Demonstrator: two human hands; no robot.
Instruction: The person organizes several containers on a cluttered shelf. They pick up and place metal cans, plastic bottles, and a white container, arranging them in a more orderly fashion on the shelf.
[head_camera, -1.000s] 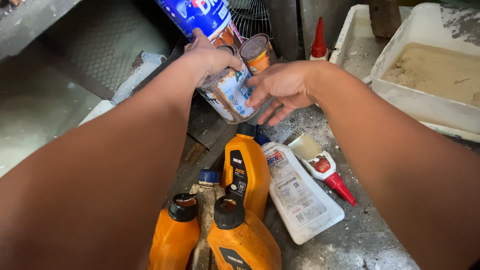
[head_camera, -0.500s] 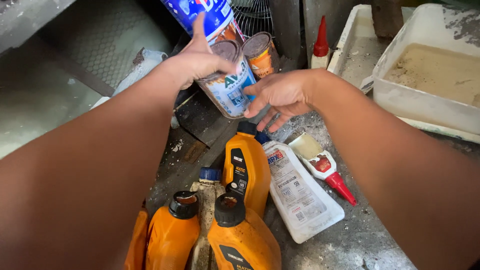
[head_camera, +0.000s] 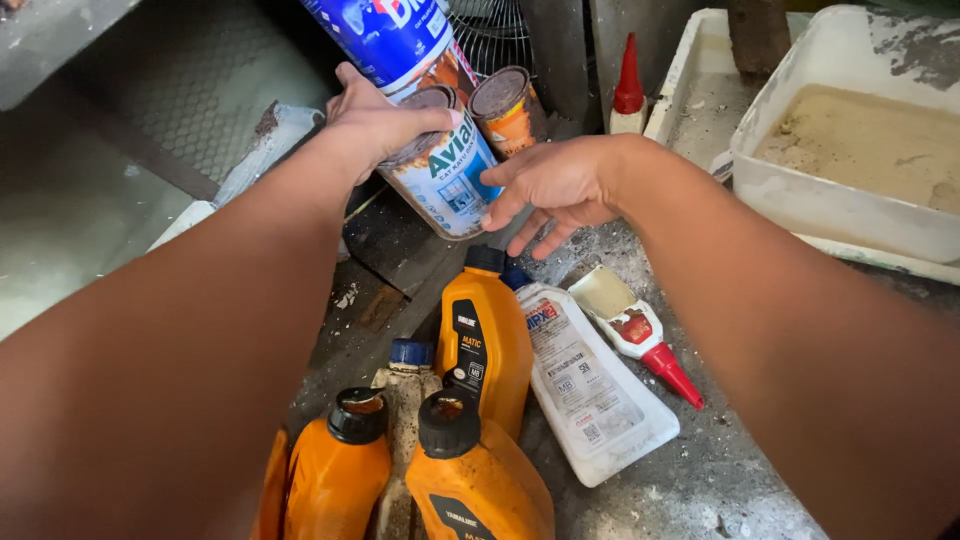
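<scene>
1. The white tub (head_camera: 790, 190) of sandy stuff sits well to the right of the paint can (head_camera: 440, 170), apart from it, with a shallower tray (head_camera: 690, 80) behind it.
2. A big blue can (head_camera: 385, 35) leans just above and behind the paint can, close enough that they may be touching; I cannot tell for sure.
3. Four orange jugs crowd below the paint can; the tallest orange jug (head_camera: 485, 340) stands just under it, and a flat white bottle (head_camera: 585, 380) lies beside that jug.
4. The paint can itself is tilted, its rusty lid up-left, at the back of the grimy shelf (head_camera: 720, 470). It looks like rigid metal, probably fairly heavy if full, and the rusty rim and smooth label could make it slippery. I'd judge the surest hold to be around the body with a second hand under the base.
5. The left hand (head_camera: 375, 125) is wrapped over the can's top edge, thumb across the lid, fingers closed on it.
6. The right hand (head_camera: 555, 185) is open, fingers spread, its fingertips at the can's lower right side; it grips nothing.
7. A small rusty can (head_camera: 503, 105) stands just right of the paint can's top.
8. Two red-tipped glue bottles: one (head_camera: 640, 335) lying down-right of the can, one (head_camera: 628, 90) upright up-right.
</scene>
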